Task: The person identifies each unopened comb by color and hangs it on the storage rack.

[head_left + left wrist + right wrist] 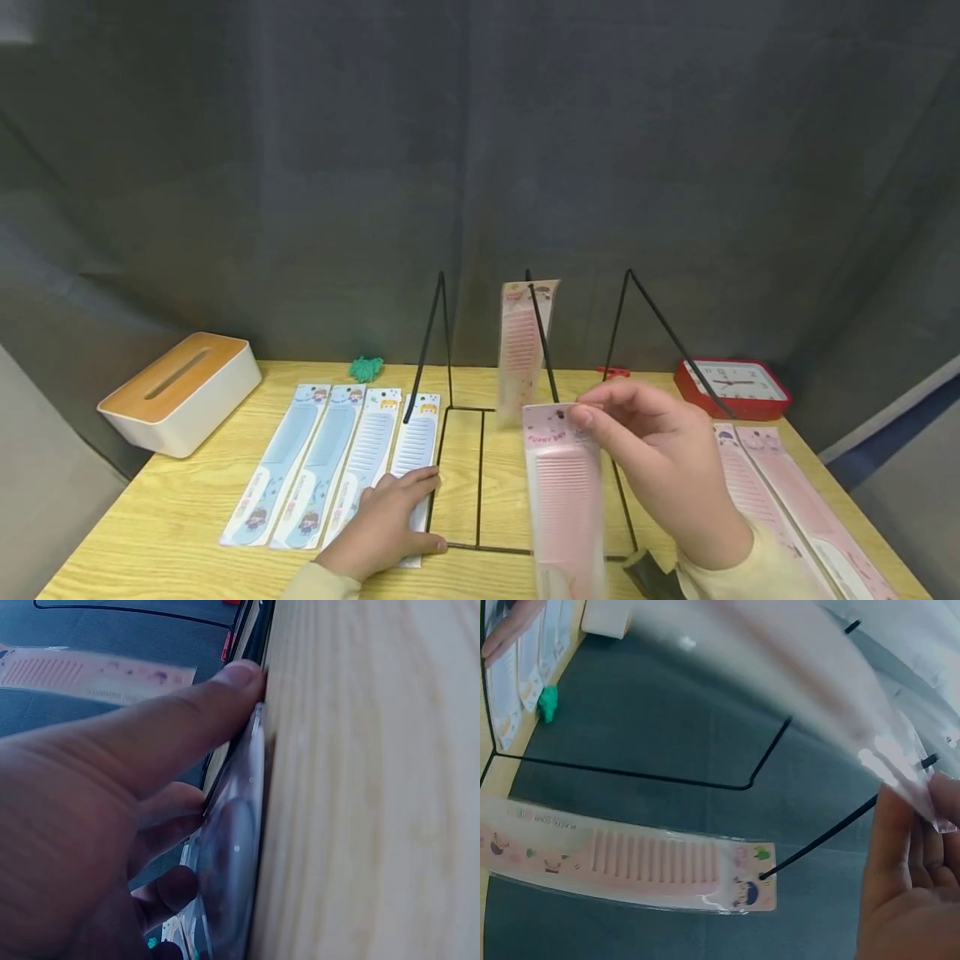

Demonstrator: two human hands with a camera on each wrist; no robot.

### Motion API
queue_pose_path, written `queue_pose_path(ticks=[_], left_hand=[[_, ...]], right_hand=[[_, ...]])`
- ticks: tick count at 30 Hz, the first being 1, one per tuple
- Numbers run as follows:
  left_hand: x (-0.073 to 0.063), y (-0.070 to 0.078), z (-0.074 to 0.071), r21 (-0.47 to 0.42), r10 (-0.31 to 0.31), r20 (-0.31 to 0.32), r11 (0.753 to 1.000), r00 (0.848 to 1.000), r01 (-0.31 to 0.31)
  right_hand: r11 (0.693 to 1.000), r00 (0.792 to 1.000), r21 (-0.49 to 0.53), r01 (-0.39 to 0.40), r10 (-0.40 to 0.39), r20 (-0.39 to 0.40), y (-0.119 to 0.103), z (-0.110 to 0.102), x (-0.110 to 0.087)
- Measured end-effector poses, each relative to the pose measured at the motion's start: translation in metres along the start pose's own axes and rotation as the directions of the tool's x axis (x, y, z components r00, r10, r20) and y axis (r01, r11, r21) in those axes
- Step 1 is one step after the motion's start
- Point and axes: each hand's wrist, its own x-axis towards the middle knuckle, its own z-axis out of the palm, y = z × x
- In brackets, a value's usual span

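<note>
My right hand (667, 467) pinches the top corner of a packaged pink comb (566, 508), which hangs down in front of the black wire rack (480, 483). In the right wrist view the tip of a hook (930, 761) pokes through the top of that package. Farther back on the same middle hook hangs another packaged pink comb (519, 350). My left hand (390, 521) rests with spread fingers over the nearest packaged blue comb (414, 446), its thumb (241, 673) right at the rack's base wire.
Several packaged blue combs (288, 450) lie in a row at left, and packaged pink combs (806, 492) lie at right. A tissue box (217, 387), a green yarn bundle (366, 369) and a red clock (780, 404) stand toward the back. Two outer hooks (425, 358) jut forward.
</note>
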Motion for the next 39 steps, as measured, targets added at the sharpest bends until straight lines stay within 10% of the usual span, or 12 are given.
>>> queue_pose_path(ticks=[22, 34, 39], left_hand=[[0.001, 0.001, 0.0, -0.008, -0.012, 0.0, 1.0, 1.0, 0.012], [-0.003, 0.0, -0.001, -0.004, -0.024, -0.012, 1.0, 1.0, 0.023], [-0.003, 0.0, -0.002, -0.007, -0.02, -0.011, 1.0, 1.0, 0.02]], right_hand=[[0.935, 0.925, 0.074, -0.347, 0.355, -0.138, 0.08, 0.037, 0.112], [0.937, 0.935, -0.045, -0.347, 0.342, -0.096, 0.111, 0.005, 0.085], [0.86, 0.896, -0.257, -0.441, 0.441, -0.061, 0.165, -0.046, 0.055]])
